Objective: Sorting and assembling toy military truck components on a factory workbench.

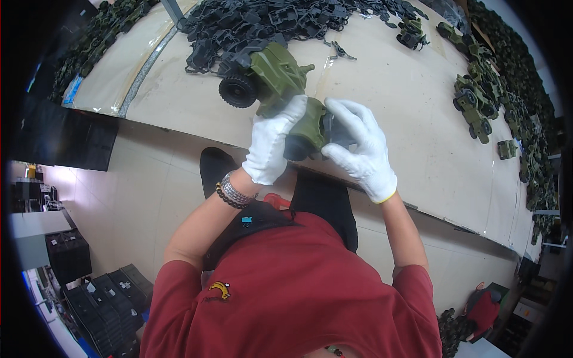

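A green toy truck (277, 70) with black wheels is held just over the near table edge, tilted, one black wheel turned to the far left. My left hand (271, 140), in a white glove, is wrapped around the middle of the truck. At the truck's right end, my gloved right hand (361, 143) has its thumb and fingers curved around a dark grey plastic part (338, 132). That part is blurred and partly covered by the fingers, and whether it is joined to the truck is unclear.
A heap of dark grey plastic parts (256, 24) covers the far side of the table (412, 119). A few loose pieces (340, 51) lie beside it. Several green toy trucks (474, 104) line the right side, with one more truck (412, 34) at the far right. Black crates (113, 298) stand at lower left.
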A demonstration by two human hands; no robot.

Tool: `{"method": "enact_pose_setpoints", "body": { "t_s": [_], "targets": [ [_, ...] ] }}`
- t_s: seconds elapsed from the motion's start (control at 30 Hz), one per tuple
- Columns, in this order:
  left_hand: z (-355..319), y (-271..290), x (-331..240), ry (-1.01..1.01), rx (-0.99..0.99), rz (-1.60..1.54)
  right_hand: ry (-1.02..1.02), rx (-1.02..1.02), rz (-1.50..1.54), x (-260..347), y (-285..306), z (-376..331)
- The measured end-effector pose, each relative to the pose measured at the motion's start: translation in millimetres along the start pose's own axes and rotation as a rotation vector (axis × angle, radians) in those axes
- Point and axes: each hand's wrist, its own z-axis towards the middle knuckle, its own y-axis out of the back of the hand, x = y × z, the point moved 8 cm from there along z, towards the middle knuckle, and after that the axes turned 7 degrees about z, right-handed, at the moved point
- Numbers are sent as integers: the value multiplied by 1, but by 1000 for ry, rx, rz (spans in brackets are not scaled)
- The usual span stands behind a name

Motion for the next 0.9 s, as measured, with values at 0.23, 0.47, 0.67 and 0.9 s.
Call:
{"method": "enact_pose_setpoints", "body": {
  "t_s": [0.23, 0.47, 0.67, 0.9],
  "targets": [
    [-5, -3, 0, -38, 27, 38, 97, -5, -45, 5, 0, -6],
    [-11, -8, -3, -8, 52, 180, 122, 90, 2, 1, -6, -15],
    [-7, -32, -22, -166, 76, 252, 101, 103, 65, -7, 5, -16],
    [14, -86, -8, 88, 142, -295, 37, -155, 6, 18, 60, -7]
  ]
}}
